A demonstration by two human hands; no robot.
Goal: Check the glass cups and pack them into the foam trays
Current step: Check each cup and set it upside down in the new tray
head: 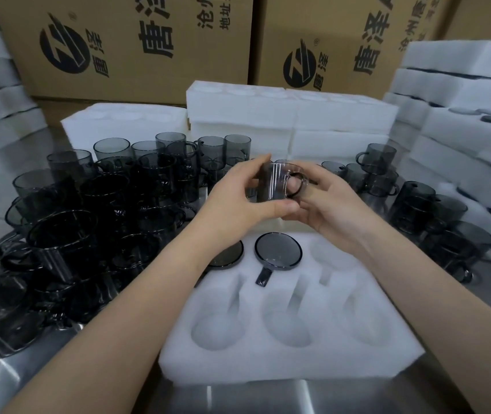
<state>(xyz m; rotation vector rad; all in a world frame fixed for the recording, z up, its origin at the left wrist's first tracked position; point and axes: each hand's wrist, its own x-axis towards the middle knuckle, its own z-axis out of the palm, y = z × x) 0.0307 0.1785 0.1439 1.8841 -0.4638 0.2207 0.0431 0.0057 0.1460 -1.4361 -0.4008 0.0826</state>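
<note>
Currently under check: one glass cup, held in both hands

Steel table (253,395) carries the open foam tray (292,366) at its near edge. Two packed cups (278,251) sit sunk in the far row, and four pockets are unfilled. Loose cups (89,219) stand crowded and stacked to the left. The cup in hand (274,183) is raised above the far side of the tray, clear of it, handle to the right. Judged light, rigid, smooth-walled and breakable, and probably slippery to bare skin. Best taken across the body with support under the base, not by the thin handle alone. Left hand (238,198) is partly closed, fingers over the rim, thumb beneath the base. Right hand (327,210) is curled about the handle side, one finger seemingly through the loop
</note>
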